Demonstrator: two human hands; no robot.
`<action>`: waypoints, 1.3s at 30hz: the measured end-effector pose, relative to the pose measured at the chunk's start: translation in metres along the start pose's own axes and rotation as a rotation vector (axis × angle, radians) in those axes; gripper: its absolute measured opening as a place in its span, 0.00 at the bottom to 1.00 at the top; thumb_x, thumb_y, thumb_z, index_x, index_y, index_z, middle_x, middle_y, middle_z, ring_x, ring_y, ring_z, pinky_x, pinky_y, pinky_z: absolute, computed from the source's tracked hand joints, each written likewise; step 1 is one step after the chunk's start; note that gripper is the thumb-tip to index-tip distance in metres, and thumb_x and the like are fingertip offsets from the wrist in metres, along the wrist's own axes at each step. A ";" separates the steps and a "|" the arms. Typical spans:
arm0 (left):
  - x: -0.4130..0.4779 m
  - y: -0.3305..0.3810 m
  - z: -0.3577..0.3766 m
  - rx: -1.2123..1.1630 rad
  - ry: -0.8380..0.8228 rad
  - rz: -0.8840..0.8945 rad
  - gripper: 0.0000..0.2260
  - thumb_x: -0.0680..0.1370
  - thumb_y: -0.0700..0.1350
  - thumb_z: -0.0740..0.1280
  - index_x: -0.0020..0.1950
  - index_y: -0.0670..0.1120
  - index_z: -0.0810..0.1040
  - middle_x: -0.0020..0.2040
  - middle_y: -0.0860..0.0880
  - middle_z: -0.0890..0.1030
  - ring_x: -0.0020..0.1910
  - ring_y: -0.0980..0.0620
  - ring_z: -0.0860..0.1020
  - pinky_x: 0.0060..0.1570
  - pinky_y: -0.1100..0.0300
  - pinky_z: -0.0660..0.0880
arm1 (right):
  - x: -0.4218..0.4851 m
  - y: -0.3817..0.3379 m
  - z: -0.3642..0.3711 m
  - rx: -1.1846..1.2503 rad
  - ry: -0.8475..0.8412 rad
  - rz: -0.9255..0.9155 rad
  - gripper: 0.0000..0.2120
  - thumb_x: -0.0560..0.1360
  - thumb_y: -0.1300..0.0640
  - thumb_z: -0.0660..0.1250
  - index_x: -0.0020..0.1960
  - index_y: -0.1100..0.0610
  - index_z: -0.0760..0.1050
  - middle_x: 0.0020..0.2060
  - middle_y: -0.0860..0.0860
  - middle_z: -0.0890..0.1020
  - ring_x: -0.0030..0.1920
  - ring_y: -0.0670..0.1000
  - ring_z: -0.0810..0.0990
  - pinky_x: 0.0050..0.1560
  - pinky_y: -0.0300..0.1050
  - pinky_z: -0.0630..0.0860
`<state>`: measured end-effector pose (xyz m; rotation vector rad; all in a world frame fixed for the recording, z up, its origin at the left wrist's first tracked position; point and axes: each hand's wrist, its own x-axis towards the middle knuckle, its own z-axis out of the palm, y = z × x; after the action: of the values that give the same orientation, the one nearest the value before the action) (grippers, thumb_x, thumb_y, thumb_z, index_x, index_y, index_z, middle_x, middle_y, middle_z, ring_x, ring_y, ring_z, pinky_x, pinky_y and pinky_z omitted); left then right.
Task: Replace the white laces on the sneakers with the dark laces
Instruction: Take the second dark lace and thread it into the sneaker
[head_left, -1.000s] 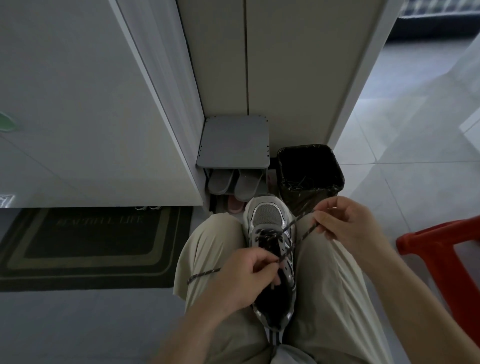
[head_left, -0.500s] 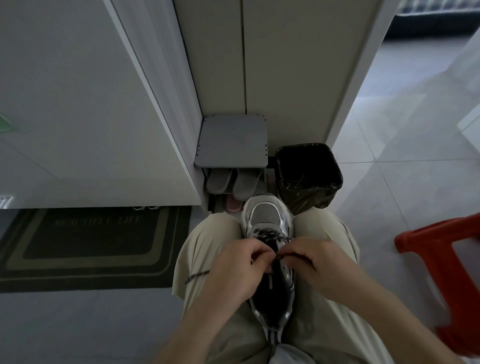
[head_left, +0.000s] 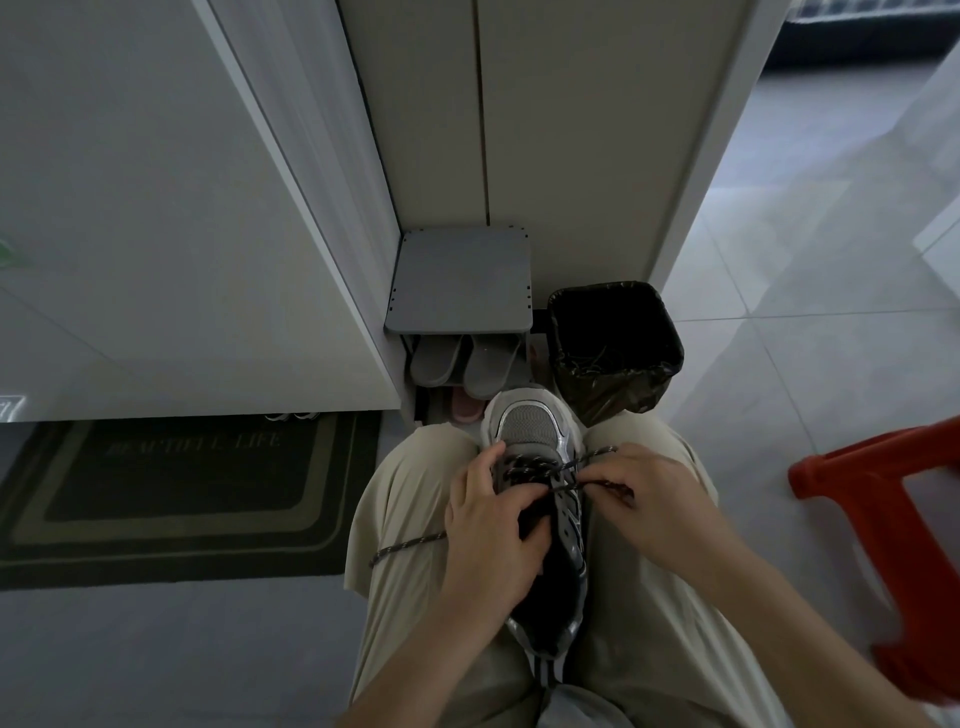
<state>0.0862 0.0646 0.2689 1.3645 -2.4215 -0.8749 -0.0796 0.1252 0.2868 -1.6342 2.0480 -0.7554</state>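
A dark lace (head_left: 410, 544) trails over the left thigh; the left hand (head_left: 493, 525) curls round the grey sneaker (head_left: 535, 428), which lies toe outward in the lap, between the knees. The right hand (head_left: 657, 499) pinches the lace just beside the shoe's right eyelets; a red stool (head_left: 883, 519) stands further right.

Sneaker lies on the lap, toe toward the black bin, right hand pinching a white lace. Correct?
No: the head view shows the lace is dark and speckled, not white. The sneaker does lie on the lap, toe toward the black bin, with the right hand pinching that lace.
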 end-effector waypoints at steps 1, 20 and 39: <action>0.000 -0.001 0.001 -0.014 0.004 -0.001 0.13 0.75 0.53 0.67 0.59 0.58 0.78 0.74 0.53 0.56 0.71 0.51 0.55 0.69 0.54 0.56 | 0.000 0.000 0.000 -0.001 -0.003 0.010 0.07 0.70 0.60 0.72 0.46 0.50 0.83 0.35 0.35 0.73 0.39 0.32 0.74 0.41 0.21 0.65; 0.000 -0.002 0.001 -0.066 0.000 -0.002 0.13 0.75 0.54 0.67 0.60 0.59 0.77 0.74 0.54 0.55 0.71 0.52 0.53 0.70 0.53 0.54 | 0.002 -0.008 -0.007 -0.030 -0.037 0.022 0.01 0.69 0.55 0.71 0.39 0.50 0.81 0.37 0.45 0.77 0.38 0.43 0.77 0.41 0.42 0.75; 0.010 -0.013 -0.010 -0.240 0.086 -0.015 0.03 0.74 0.44 0.70 0.45 0.50 0.83 0.66 0.57 0.70 0.62 0.63 0.69 0.56 0.76 0.63 | 0.001 -0.022 0.010 -0.246 0.034 0.203 0.27 0.62 0.32 0.67 0.54 0.45 0.68 0.51 0.44 0.68 0.54 0.48 0.67 0.51 0.42 0.57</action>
<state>0.0948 0.0476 0.2682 1.3037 -2.1638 -1.0492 -0.0576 0.1186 0.2931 -1.5119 2.3651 -0.4805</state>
